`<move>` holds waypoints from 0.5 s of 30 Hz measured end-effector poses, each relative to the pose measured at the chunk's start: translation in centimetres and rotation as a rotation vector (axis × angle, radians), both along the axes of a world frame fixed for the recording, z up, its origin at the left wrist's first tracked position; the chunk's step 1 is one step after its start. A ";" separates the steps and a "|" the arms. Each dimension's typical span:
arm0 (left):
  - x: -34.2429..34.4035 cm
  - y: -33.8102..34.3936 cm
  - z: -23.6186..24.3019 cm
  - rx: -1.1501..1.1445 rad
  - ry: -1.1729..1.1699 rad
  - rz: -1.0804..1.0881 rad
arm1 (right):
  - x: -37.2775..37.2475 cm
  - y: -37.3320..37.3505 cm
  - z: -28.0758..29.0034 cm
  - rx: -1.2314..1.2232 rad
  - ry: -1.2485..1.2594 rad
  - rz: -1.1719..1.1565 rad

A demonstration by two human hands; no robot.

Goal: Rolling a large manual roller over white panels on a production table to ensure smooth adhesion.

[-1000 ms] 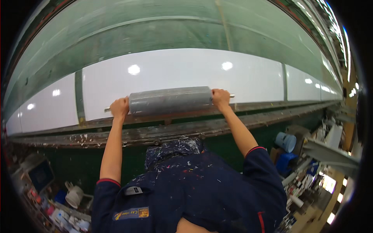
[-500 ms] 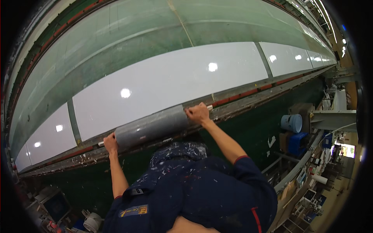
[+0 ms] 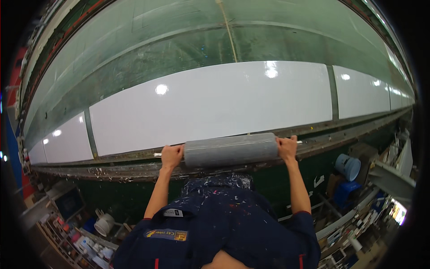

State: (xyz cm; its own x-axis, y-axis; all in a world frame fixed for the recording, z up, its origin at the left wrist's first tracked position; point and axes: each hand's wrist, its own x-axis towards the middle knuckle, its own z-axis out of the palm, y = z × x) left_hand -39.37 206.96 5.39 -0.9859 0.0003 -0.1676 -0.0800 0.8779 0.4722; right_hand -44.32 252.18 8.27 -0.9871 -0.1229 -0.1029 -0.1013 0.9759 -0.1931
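A wide grey roll (image 3: 230,150), glossy like wound plastic film, is held level in front of my body at the table's near edge. A thin pale rod (image 3: 157,155) pokes out past both its ends. My left hand (image 3: 172,157) is closed around the rod at the roll's left end, and my right hand (image 3: 286,148) grips it at the right end. Just beyond the roll, a long glossy white panel (image 3: 215,101) lies flat on the green table (image 3: 188,49). Whether the roll touches the panel's near edge, I cannot tell.
More white panels (image 3: 363,92) lie in line to the right and left, with narrow gaps between. A scuffed ledge (image 3: 130,172) runs along the near side. At the right stand a light blue bucket (image 3: 348,167) and a blue bin (image 3: 345,192); a white bucket (image 3: 104,223) is lower left.
The view has turned, and the roll now sits further right in it and more level. Both hands have kept their grip at its ends. The white panels look unchanged.
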 end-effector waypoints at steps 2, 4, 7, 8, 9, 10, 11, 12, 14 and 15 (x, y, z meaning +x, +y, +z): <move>-1.3 3.3 0.4 0.023 -0.026 0.021 | -1.5 2.6 0.1 -0.015 -0.007 0.006; -2.7 4.5 0.6 0.047 -0.057 0.040 | -3.0 4.0 -0.4 -0.008 -0.059 0.007; -5.3 4.5 0.5 -0.091 0.036 0.043 | -6.4 4.6 -0.8 0.015 -0.040 0.075; -6.6 4.1 0.1 -0.077 0.105 0.040 | -7.7 4.6 -1.0 0.040 0.000 0.122; -8.0 3.6 -0.2 -0.064 0.176 0.036 | -9.3 4.4 -1.2 0.004 0.047 0.162; -9.5 3.3 -0.3 -0.064 0.210 0.046 | -11.2 4.2 -1.4 -0.031 0.097 0.199; -11.3 3.1 -0.5 -0.062 0.246 0.053 | -13.3 3.9 -1.5 -0.046 0.148 0.199; -13.1 2.9 -0.5 -0.048 0.269 0.079 | -15.5 3.4 -1.7 -0.066 0.202 0.199; -17.2 2.1 -0.7 -0.024 0.316 0.133 | -20.0 2.3 -2.7 -0.129 0.320 0.114; -19.3 1.8 -0.7 -0.013 0.338 0.164 | -22.3 1.7 -2.6 -0.126 0.314 0.085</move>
